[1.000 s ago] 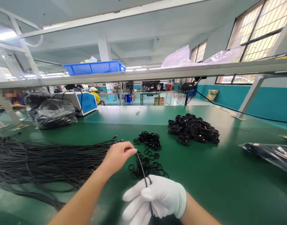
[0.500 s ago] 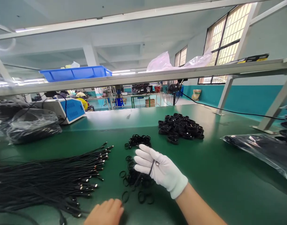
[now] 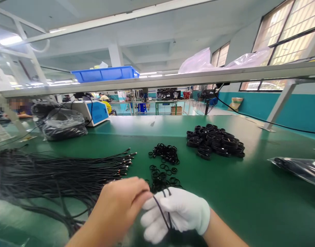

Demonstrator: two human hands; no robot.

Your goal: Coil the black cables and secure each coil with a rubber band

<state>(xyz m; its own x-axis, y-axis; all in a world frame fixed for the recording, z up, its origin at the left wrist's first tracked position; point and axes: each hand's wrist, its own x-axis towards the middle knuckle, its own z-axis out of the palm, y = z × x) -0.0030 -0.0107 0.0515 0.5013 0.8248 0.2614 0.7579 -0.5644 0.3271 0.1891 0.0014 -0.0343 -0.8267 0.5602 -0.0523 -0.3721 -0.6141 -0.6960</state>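
A black cable [image 3: 161, 211] runs in loops around the fingers of my white-gloved right hand [image 3: 181, 210], whose fingers are curled and whose thumb presses on it. My bare left hand [image 3: 121, 202] is closed, with thumb and fingertips pinched on the cable beside the gloved fingertips; motion blurs it a little. Just beyond my hands lie loose small black rings [image 3: 159, 176], partly covered by them, and behind those a denser heap of black rings [image 3: 164, 152]. To the left, many straight black cables [image 3: 77, 166] lie side by side with their metal plugs pointing right.
Coiled black cables [image 3: 216, 140] are heaped at the right on the green table [image 3: 219, 202]. Plastic-bagged goods [image 3: 64, 125] stand back left near a blue-and-white machine [image 3: 97, 111]; another clear bag [image 3: 298, 168] lies right. A shelf [image 3: 159, 81] crosses above, carrying a blue tray [image 3: 106, 73].
My left hand has risen from the near edge to meet my right. The gloved hand has turned over from palm up, and the cable now loops around its fingers. The view has swung left.
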